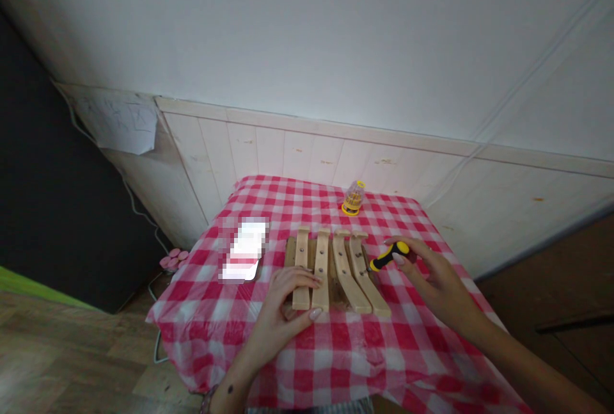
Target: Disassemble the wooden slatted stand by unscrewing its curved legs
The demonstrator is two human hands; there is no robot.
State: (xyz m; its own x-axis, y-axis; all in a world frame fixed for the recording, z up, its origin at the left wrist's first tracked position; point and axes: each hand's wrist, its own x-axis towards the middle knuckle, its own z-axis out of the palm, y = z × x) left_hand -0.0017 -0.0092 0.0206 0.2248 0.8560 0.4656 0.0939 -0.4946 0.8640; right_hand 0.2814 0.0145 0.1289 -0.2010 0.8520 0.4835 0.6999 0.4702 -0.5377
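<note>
My right hand point(426, 273) grips a yellow and black screwdriver point(386, 256), its tip pointing left toward the rightmost slat. On the table lies a wooden board point(307, 254) with several pale wooden slats point(320, 267) fixed across it by dark screws. The two right slats point(352, 276) are curved and stand at a slant. My left hand point(288, 299) grips the board's near left part, fingers across the two left slats and thumb at their near ends. Whether the screwdriver's tip touches a screw, I cannot tell.
A clear bit holder with a yellow base point(354, 199) stands near the back of the table. Left of the board lies a phone with a blurred screen point(244, 251). A red and white checked cloth point(283, 193) covers the table, which meets a panelled wall point(268, 151).
</note>
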